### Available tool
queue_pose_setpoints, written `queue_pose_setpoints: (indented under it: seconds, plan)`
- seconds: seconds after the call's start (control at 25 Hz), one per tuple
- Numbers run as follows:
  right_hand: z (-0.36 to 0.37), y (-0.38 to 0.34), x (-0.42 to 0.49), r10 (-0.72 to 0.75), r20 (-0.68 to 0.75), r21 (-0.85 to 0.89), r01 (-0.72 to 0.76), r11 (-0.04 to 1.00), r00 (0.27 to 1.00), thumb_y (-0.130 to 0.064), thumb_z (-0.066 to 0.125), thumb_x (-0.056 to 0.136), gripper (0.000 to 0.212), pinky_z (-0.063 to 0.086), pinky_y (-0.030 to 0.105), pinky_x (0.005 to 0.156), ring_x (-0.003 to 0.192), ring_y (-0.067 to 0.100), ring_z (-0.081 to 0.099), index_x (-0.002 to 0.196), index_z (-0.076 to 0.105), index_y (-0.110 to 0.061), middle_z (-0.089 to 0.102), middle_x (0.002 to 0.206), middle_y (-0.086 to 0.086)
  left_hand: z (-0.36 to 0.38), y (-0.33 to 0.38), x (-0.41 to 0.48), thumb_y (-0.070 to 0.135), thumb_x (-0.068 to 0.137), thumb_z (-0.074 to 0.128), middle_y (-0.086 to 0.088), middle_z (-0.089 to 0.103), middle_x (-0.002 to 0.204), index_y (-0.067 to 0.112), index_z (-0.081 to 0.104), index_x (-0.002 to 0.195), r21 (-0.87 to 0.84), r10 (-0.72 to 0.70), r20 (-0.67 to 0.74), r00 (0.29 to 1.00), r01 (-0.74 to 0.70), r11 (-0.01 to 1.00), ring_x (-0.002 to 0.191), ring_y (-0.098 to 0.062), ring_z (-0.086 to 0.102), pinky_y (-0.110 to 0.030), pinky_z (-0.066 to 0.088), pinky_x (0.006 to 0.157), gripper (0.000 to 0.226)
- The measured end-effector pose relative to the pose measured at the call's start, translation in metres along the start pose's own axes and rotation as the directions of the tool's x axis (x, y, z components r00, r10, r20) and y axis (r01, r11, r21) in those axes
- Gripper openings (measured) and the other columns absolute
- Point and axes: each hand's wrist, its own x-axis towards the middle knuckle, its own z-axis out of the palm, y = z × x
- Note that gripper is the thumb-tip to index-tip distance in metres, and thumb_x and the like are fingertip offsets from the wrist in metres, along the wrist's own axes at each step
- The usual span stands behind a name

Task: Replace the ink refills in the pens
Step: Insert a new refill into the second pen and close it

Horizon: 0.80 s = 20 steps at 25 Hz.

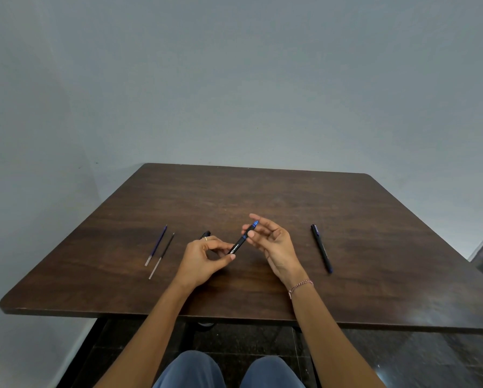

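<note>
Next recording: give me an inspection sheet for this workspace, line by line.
Surface: dark brown wooden table.
Job's things: pen held above the table; second pen lying at right; blue refill and black refill lying side by side at left.
Clutter: small dark thing behind the left hand, unclear.
Grippers: left hand pinches the pen's black end; right hand pinches its blue end.
Cables: nothing seen.
Surroundings: grey wall, dark floor.

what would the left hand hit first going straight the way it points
Probably the right hand, just ahead at the blue end of the pen the left hand holds; depth unclear.
</note>
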Motion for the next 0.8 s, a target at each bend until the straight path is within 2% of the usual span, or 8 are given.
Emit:
queue_pose_setpoints:
  seconds: [0.08, 0.12, 0.2, 0.28, 0.4, 0.52, 0.68, 0.8]
  plan:
    - [0.0005, 0.0012, 0.0009, 0.007, -0.042, -0.087, -0.011, 0.996, 0.999, -0.018, 0.080, 0.066, 0.035, 0.056, 0.022, 0.072, 0.083, 0.016, 0.068, 0.100, 0.073, -0.027, 0.073, 0.083, -0.004, -0.0003, 0.0003, -0.0002, 0.007, 0.071, 0.079, 0.005, 0.068, 0.079, 0.028, 0.073, 0.091, -0.019, 0.000, 0.023, 1.000, 0.001, 1.000, 0.075, -0.004, 0.064, -0.009, 0.047, 0.070, 0.029]
    - [0.0006, 0.0019, 0.0016, 0.006, -0.043, -0.102, -0.010, 0.995, 0.999, -0.022, 0.079, 0.067, 0.034, 0.055, 0.023, 0.074, 0.085, 0.015, 0.066, 0.100, 0.073, -0.027, 0.072, 0.083, -0.006, -0.0003, 0.0002, -0.0001, 0.007, 0.071, 0.080, 0.005, 0.069, 0.079, 0.028, 0.073, 0.090, -0.023, -0.004, 0.032, 0.999, 0.005, 1.000, 0.075, -0.005, 0.064, -0.009, 0.047, 0.070, 0.029]
    - [0.0010, 0.0023, 0.0034, 0.021, -0.009, -0.012, -0.021, 1.000, 1.000, -0.022, 0.073, 0.075, 0.037, 0.055, 0.027, 0.085, 0.102, 0.017, 0.066, 0.111, 0.068, -0.023, 0.073, 0.103, -0.002, -0.0004, -0.0003, 0.0002, 0.008, 0.071, 0.080, 0.004, 0.069, 0.079, 0.029, 0.073, 0.090, -0.018, -0.019, 0.042, 0.999, 0.020, 1.000, 0.074, -0.005, 0.064, -0.010, 0.048, 0.070, 0.029]
    - [-0.0004, -0.0002, 0.0048, 0.058, 0.044, 0.140, -0.064, 0.988, 0.997, -0.015, 0.064, 0.084, 0.043, 0.051, 0.034, 0.096, 0.119, 0.022, 0.059, 0.126, 0.058, -0.014, 0.065, 0.125, 0.008, -0.0004, -0.0006, 0.0007, 0.009, 0.071, 0.080, 0.003, 0.069, 0.079, 0.030, 0.073, 0.089, -0.009, -0.029, 0.042, 0.999, 0.030, 1.000, 0.074, -0.005, 0.064, -0.011, 0.048, 0.070, 0.028]
    - [-0.0034, -0.0030, 0.0043, 0.065, 0.129, 0.259, -0.097, 0.961, 0.990, 0.002, 0.049, 0.093, 0.044, 0.051, 0.037, 0.097, 0.124, 0.031, 0.055, 0.136, 0.047, -0.008, 0.058, 0.132, 0.019, -0.0005, -0.0002, 0.0011, 0.009, 0.071, 0.080, 0.003, 0.069, 0.079, 0.032, 0.072, 0.089, 0.005, -0.028, 0.040, 0.999, 0.028, 1.000, 0.074, -0.005, 0.064, -0.013, 0.049, 0.071, 0.029]
    - [-0.0041, -0.0037, 0.0037, 0.081, 0.119, 0.245, -0.108, 0.964, 0.990, 0.003, 0.049, 0.092, 0.043, 0.053, 0.032, 0.092, 0.119, 0.029, 0.059, 0.133, 0.050, -0.011, 0.063, 0.125, 0.019, -0.0011, 0.0003, 0.0013, 0.010, 0.072, 0.080, 0.003, 0.069, 0.080, 0.033, 0.072, 0.089, 0.016, -0.029, 0.046, 0.999, 0.028, 0.999, 0.076, -0.005, 0.064, -0.014, 0.050, 0.073, 0.030]
    - [-0.0035, -0.0052, 0.0028, 0.087, -0.012, 0.142, -0.085, 0.986, 0.996, -0.005, 0.066, 0.076, 0.042, 0.058, 0.026, 0.074, 0.093, 0.021, 0.072, 0.117, 0.061, -0.014, 0.075, 0.093, 0.009, -0.0013, 0.0011, 0.0005, 0.009, 0.071, 0.080, 0.003, 0.069, 0.080, 0.033, 0.073, 0.088, 0.012, -0.034, 0.045, 0.998, 0.034, 0.999, 0.075, -0.006, 0.064, -0.015, 0.050, 0.073, 0.030]
    - [-0.0023, -0.0039, 0.0019, 0.095, -0.046, 0.105, -0.090, 0.990, 0.994, -0.010, 0.070, 0.073, 0.051, 0.057, 0.025, 0.069, 0.086, 0.018, 0.072, 0.122, 0.058, -0.008, 0.075, 0.082, 0.004, -0.0019, 0.0020, -0.0001, 0.010, 0.070, 0.081, 0.004, 0.068, 0.080, 0.034, 0.073, 0.087, 0.018, -0.039, 0.044, 0.998, 0.038, 0.999, 0.076, -0.005, 0.064, -0.013, 0.049, 0.073, 0.031]
